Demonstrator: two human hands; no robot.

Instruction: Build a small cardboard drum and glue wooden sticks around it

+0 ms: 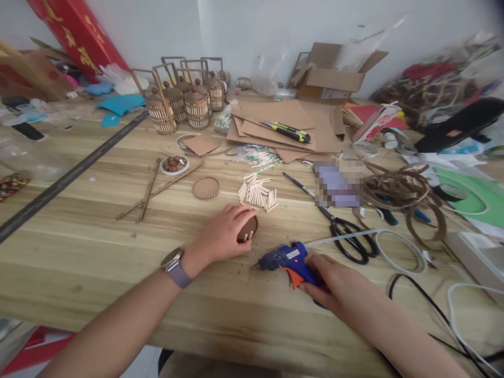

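Observation:
My left hand [222,233] curls round a small brown cardboard disc [249,227] on the table, fingers at its far rim and thumb at its near side. A couple of short wooden sticks stand up at the disc's edge by the thumb; the fingers cover part of it. My right hand [333,281] grips the handle of a blue glue gun [289,260] with an orange trigger. Its nozzle points left, a little below the disc, and a clear glue stick [338,239] trails from its back. Just beyond my left hand lies a loose pile of short wooden sticks [258,193].
Left of the pile are another round disc [206,188], a bowl of brown beads [174,165] and thin strips [148,191]. Black scissors [354,239] lie right, near coiled brown strips [396,186]. Behind stand several small lantern-like baskets [197,110] and cardboard sheets [271,118] bearing a utility knife [289,132].

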